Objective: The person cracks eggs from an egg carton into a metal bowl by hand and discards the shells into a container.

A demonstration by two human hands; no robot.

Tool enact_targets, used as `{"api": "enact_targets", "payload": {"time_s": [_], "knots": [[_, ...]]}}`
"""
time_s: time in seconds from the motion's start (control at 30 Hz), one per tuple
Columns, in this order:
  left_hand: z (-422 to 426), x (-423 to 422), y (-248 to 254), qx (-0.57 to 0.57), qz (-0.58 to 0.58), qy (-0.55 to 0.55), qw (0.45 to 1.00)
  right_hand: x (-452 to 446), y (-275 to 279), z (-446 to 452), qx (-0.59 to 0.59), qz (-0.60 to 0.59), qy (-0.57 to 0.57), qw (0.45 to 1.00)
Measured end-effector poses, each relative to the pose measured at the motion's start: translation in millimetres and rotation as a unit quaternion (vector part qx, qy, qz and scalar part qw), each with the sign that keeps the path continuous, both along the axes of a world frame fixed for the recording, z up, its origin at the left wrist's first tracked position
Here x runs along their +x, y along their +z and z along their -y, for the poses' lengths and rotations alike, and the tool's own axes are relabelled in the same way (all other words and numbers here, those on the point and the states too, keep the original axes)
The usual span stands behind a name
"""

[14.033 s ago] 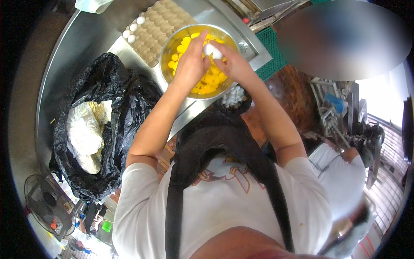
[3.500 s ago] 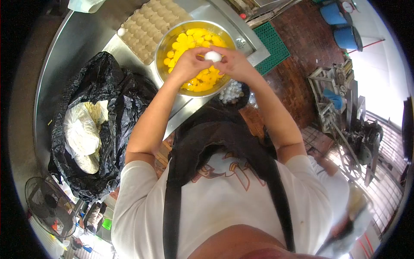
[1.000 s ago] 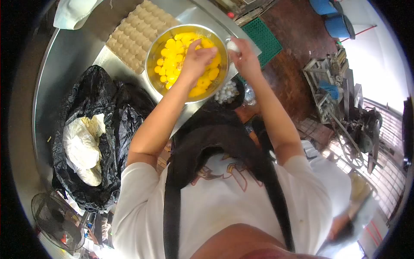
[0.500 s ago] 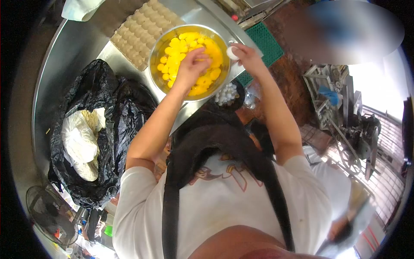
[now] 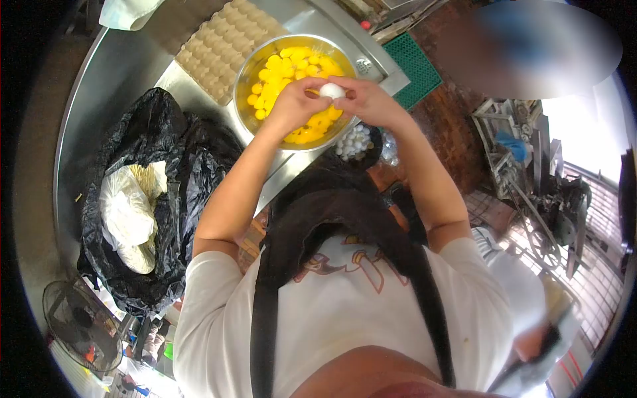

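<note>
Above a large metal bowl, a white egg is held between both hands. My left hand grips it from the left, fingertips and thumb on the shell. From the right, my right hand pinches the same egg with its fingers and thumb. Many yellow egg yolks lie in the bowl below, some of them broken and runny. Whether the shell is cracked, I cannot tell.
A stacked cardboard egg tray lies on the metal counter behind the bowl. Left of me sits a black plastic bag with a white bag inside. Below the counter's edge, a dark container holds eggshells. A green mat lies beyond the counter.
My right hand has brought the egg from the bowl's right rim in over the bowl. My left hand has moved right and taken hold of it too.
</note>
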State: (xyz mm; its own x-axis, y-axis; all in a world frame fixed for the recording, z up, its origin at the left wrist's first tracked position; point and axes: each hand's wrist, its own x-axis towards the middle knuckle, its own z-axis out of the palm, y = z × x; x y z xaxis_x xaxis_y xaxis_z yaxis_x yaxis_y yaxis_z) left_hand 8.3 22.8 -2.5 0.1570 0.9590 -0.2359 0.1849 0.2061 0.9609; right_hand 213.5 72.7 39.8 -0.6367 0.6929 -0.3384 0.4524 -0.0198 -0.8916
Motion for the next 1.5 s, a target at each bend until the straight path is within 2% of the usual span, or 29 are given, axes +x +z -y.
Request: {"api": "enact_targets", "payload": {"time_s": [0.03,0.13,0.23,0.53,0.73,0.83,0.97,1.03,1.13,1.23,1.33,1.43,1.5], "knots": [[2.3,1.5,1.5,0.019,-0.026,0.008,0.999,-4.2,4.0,1.5,0.013,0.054,0.002,0.998],[4.7,5.5,6.6,0.013,-0.079,0.040,0.996,-15.2,-11.2,4.0,0.147,0.058,0.010,0.987],[5.3,6.1,7.8,0.042,-0.134,0.066,0.988,-20.7,-12.6,5.5,0.184,0.049,-0.009,0.982],[11.0,3.1,-2.0,0.108,-0.166,0.111,0.974,-29.3,-41.1,2.2,0.202,0.010,-0.010,0.979],[11.6,3.6,-5.9,0.105,-0.169,0.124,0.972,-35.0,-47.6,0.7,0.236,-0.009,0.004,0.972],[12.0,4.5,-2.2,0.095,-0.173,0.127,0.972,-35.2,-39.6,0.7,0.196,-0.014,-0.011,0.980],[8.0,-1.6,-7.1,0.160,-0.223,0.100,0.956,-29.5,-56.1,-3.3,0.297,-0.001,0.003,0.955],[3.2,-5.2,-2.8,0.210,-0.262,0.073,0.939,-29.6,-43.4,-1.9,0.329,0.029,0.013,0.944],[-1.1,-6.9,2.9,0.214,-0.226,0.082,0.947,-28.5,-31.5,-1.2,0.373,0.028,0.017,0.927],[-6.7,-4.8,22.7,0.247,-0.242,0.078,0.935,-24.9,-22.4,-2.0,0.390,0.037,0.016,0.920],[-8.6,5.9,45.7,0.231,-0.184,0.059,0.954,-15.4,-9.6,-2.0,0.343,0.014,-0.008,0.939],[-5.4,15.9,53.6,0.242,-0.069,0.036,0.967,9.4,4.1,0.9,0.289,-0.058,-0.078,0.952],[4.3,9.2,50.5,0.230,-0.111,0.059,0.965,41.1,20.3,4.2,0.129,-0.025,-0.066,0.989]]}}
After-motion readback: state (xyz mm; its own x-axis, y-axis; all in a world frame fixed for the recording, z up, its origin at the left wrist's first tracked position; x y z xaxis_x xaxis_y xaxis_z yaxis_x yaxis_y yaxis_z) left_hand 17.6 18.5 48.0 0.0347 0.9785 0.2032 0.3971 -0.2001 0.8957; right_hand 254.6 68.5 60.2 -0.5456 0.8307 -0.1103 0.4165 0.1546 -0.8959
